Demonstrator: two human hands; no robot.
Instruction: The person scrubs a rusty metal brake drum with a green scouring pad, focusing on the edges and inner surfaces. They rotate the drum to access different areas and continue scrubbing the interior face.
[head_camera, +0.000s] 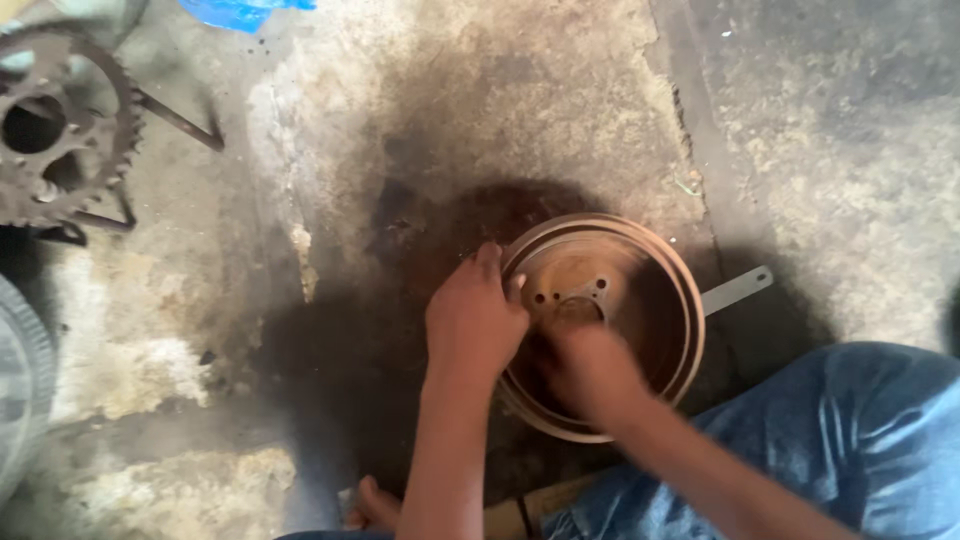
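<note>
A rusty round brake drum (640, 262) lies open side up on the stained concrete floor, with bolt holes around its centre hub. My left hand (472, 322) grips the drum's left rim, fingers curled over the edge. My right hand (590, 372) reaches inside the drum near the hub and is motion-blurred; whether it holds anything is unclear. A flat grey metal bar (737, 289) sticks out from under the drum's right side.
A rusty toothed sprocket (60, 125) lies at the upper left with thin metal rods (180, 120) beside it. A tyre edge (18, 390) shows at the left border. My knee in blue jeans (860, 430) fills the lower right. A blue plastic scrap (240, 12) lies at the top.
</note>
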